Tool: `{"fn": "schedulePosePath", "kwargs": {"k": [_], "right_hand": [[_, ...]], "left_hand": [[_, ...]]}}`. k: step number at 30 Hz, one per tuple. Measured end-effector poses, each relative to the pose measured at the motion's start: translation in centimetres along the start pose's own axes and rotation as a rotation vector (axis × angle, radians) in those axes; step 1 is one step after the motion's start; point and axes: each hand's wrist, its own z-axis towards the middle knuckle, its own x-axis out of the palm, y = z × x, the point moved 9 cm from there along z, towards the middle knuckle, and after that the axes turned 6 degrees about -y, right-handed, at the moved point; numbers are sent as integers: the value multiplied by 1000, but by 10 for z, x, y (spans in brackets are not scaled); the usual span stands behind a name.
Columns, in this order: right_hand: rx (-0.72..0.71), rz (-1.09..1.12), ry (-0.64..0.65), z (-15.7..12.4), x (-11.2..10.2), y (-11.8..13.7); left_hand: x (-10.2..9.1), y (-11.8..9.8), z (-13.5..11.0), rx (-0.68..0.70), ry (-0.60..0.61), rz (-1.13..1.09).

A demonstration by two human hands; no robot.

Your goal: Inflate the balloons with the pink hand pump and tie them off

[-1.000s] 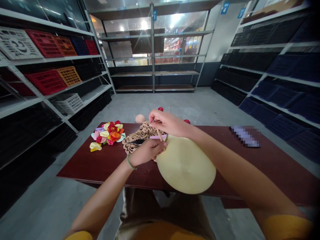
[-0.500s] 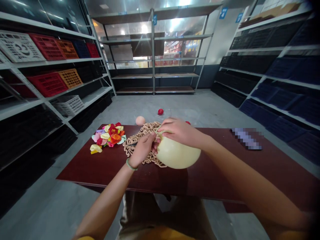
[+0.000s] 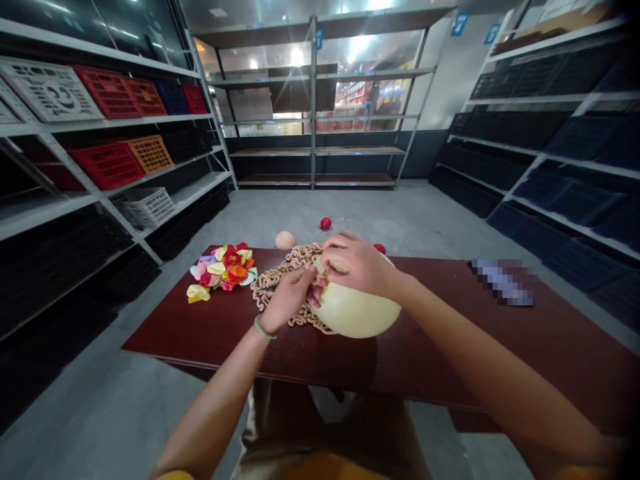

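An inflated pale yellow balloon [image 3: 355, 310] rests on the dark red table [image 3: 200, 333], over a heap of tan cord pieces [image 3: 280, 273]. My right hand [image 3: 357, 263] lies on top of the balloon with its fingers pinched on the neck. From the left, my left hand [image 3: 287, 297], a green band at its wrist, also pinches the neck. A pile of flat coloured balloons [image 3: 223, 270] lies to the left of the cords.
A peach balloon [image 3: 285, 240] and two red balloons [image 3: 325, 223] lie on the floor beyond the table. A blurred-out object [image 3: 503, 281] lies at the table's right. Shelving with coloured crates [image 3: 107, 163] lines the left, dark bins the right.
The balloon has moved from the near table edge forward onto the cord heap and looks smaller. Both hands followed it and stay pinched at its neck. The view shifted slightly.
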Motion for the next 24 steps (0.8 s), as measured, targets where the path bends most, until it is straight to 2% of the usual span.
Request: {"fn": "schedulePosePath", "kwargs": {"k": [5,12,19,22,24], "right_hand": [[-34,52,-13,-6,0,1],[113,264,101,-18,4,-12],[1,307,70,-23,-1,3],[33,303,7,-23,-8,-5],[87,239,-81,-23,-20,-14]], "left_hand": [[7,2,-1,-55,59,-96],[7,3,-3,-134,82,-278],[5,2,-2,-125,68,-419],[3,1,0,-76,52,-399],[2,-1,2,-41,33,-393]]}}
